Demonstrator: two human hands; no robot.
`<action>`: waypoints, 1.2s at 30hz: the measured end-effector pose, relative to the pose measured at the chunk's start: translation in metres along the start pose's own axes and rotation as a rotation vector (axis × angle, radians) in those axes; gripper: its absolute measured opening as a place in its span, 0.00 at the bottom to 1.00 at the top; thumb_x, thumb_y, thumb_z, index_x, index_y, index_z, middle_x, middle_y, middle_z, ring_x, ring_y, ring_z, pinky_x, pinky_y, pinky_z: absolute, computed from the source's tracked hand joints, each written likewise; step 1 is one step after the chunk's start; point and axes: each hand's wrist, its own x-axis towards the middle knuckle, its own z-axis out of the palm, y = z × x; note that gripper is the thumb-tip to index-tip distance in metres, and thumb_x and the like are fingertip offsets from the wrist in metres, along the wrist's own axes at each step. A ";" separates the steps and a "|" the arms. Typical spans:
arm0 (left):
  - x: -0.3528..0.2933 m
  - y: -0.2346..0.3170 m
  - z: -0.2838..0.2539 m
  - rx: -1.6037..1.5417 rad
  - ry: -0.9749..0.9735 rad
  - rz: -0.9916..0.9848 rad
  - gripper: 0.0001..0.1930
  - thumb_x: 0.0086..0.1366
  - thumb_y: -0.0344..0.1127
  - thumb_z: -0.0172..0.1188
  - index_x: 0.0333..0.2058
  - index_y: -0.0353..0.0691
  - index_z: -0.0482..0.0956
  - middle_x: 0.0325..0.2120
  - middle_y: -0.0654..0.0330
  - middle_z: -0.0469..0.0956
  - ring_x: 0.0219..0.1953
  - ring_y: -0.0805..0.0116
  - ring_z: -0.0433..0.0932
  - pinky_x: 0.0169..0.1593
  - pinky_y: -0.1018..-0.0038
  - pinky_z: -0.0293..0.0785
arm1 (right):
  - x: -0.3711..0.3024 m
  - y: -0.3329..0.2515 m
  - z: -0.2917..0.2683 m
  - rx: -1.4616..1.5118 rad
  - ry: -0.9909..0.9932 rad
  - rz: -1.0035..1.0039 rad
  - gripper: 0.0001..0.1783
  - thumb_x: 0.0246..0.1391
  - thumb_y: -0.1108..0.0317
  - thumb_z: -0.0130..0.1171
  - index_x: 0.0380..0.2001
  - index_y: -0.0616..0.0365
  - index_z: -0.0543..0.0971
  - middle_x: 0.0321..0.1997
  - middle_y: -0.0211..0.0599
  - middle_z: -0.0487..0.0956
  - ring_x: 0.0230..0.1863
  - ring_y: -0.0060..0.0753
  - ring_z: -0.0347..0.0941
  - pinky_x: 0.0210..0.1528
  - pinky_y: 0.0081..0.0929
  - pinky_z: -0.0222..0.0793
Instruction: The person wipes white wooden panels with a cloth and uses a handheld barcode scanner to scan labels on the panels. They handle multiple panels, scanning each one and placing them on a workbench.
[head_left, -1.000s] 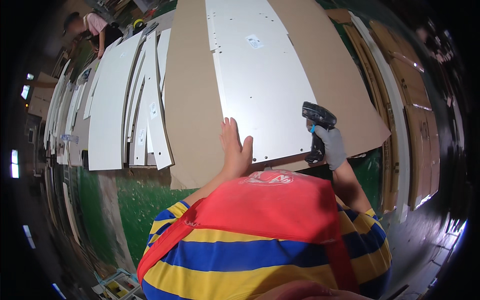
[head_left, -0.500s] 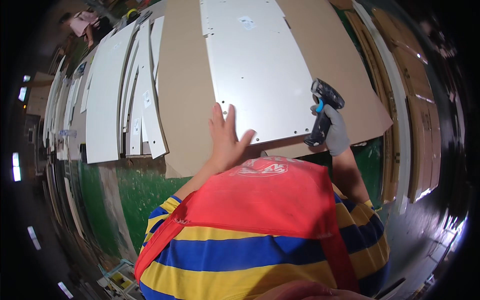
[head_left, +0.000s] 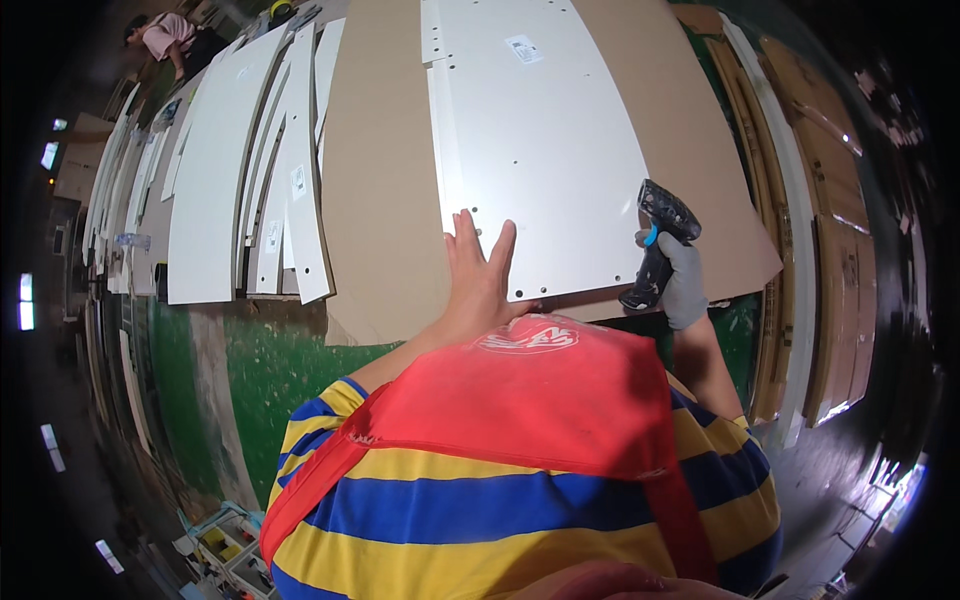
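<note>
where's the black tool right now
In the head view, the black tool is right of centre, gripped in the gloved right hand, at the near right corner of the white board.

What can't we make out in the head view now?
Head view:
- White panel: far end cut off by the top edge.
- Left hand: palm hidden by the back of the hand.
- Right hand: fingers partly hidden by the power tool.
- Label: print too small.
- Co-worker: small and blurred, hand detail lost.
</note>
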 end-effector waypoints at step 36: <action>-0.004 0.012 0.011 0.128 -0.026 -0.138 0.48 0.49 0.25 0.62 0.70 0.41 0.49 0.67 0.23 0.36 0.73 0.33 0.36 0.59 0.25 0.48 | 0.026 0.015 -0.029 -0.058 -0.280 0.002 0.25 0.67 0.52 0.50 0.57 0.59 0.73 0.42 0.28 0.79 0.35 0.13 0.68 0.36 0.16 0.62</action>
